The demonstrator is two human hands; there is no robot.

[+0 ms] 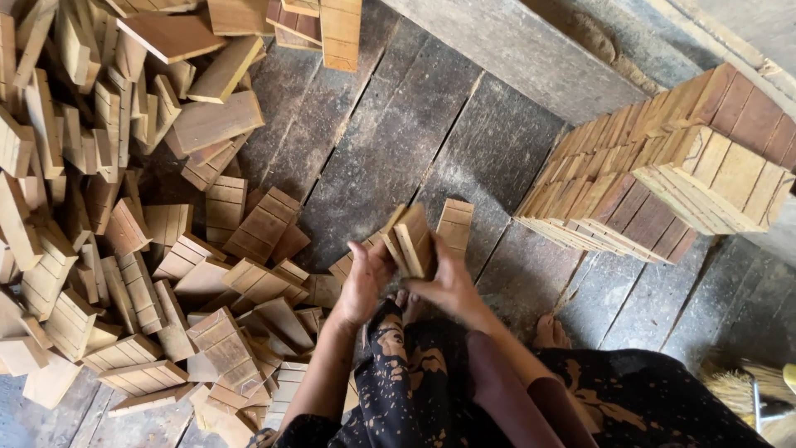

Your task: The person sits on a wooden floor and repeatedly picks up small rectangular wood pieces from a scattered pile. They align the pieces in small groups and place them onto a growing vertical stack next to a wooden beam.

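Note:
My right hand [448, 286] grips a small stack of thin grooved wooden blocks [412, 241], held on edge above the dark plank floor. Just left of that stack, my left hand [362, 282] has its fingers curled against the stack's side. A single flat wooden piece [455, 226] lies on the floor just behind the stack. My knees in dark patterned cloth [414, 373] are below the hands.
A big loose heap of wooden blocks [124, 207] covers the floor at left. A neat tall stack of the same blocks [663, 166] stands at right. A straw broom [746, 390] lies at the lower right. A bare foot [554, 333] rests on the dark floor planks [398, 141].

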